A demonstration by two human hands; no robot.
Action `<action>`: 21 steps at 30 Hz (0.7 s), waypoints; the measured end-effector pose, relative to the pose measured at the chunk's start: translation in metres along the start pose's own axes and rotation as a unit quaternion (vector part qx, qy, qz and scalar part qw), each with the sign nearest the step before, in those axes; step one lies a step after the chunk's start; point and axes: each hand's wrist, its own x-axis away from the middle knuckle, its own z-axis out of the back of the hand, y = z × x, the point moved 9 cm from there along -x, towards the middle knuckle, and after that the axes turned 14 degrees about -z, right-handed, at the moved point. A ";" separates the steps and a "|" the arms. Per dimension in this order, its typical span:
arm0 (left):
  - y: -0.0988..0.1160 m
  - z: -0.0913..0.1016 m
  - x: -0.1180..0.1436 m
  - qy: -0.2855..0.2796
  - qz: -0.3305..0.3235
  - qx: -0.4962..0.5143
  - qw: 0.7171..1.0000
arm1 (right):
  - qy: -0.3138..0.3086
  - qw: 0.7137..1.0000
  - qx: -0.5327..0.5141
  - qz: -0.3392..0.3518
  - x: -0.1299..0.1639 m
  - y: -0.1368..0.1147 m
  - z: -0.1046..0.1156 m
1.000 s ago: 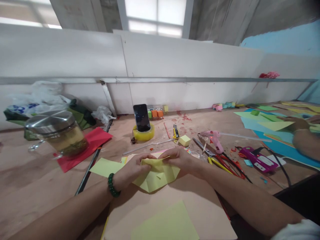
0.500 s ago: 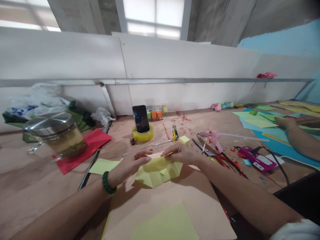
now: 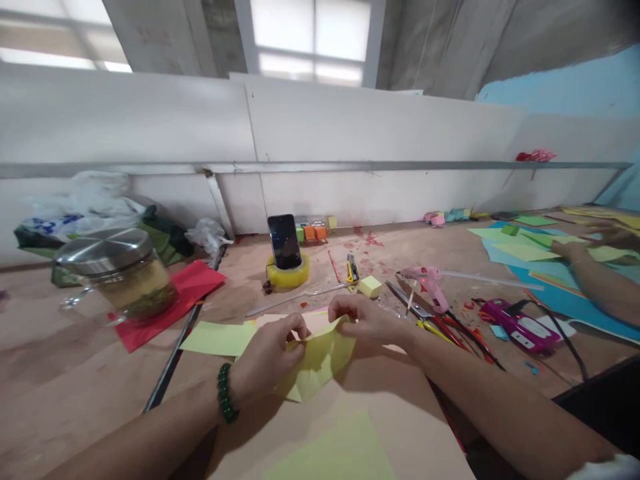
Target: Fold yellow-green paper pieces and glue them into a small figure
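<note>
A creased sheet of yellow paper [image 3: 323, 357] is held up between my two hands, its folds showing. My left hand [image 3: 273, 353], below which sits a green bead bracelet [image 3: 227, 393], pinches the paper's left edge. At the upper right edge, my right hand [image 3: 367, 320] grips it between thumb and fingers. Under both hands lies a large pale pink sheet [image 3: 400, 413], with a flat yellow-green sheet [image 3: 335, 453] on its near part. Another yellow-green sheet [image 3: 215, 338] rests left of my left hand. A small folded yellow paper cube [image 3: 370, 287] stands just beyond my right hand.
A glass mug of tea [image 3: 130, 280] stands on red paper at left. A phone [image 3: 285, 241] leans on a yellow tape roll [image 3: 287, 275]. Right are scissors [image 3: 407, 299], a pink glue gun [image 3: 427, 283], a purple power strip [image 3: 520, 325] and another person's hands [image 3: 575, 257] over coloured papers.
My hands have drawn nearer to me, and the yellow paper is now tilted and bent up between them. My left hand has turned, its fingers pinching the edge.
</note>
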 end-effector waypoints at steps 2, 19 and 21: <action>0.001 -0.001 0.001 -0.014 0.008 -0.020 1.000 | 0.009 1.000 -0.021 0.000 -0.004 0.002 0.002; 0.009 -0.009 0.000 -0.042 0.015 0.038 0.998 | 0.112 0.980 0.018 0.166 0.013 -0.016 0.001; 0.010 -0.007 0.000 -0.032 0.007 0.028 0.999 | 0.109 0.978 0.011 0.177 0.015 -0.020 0.005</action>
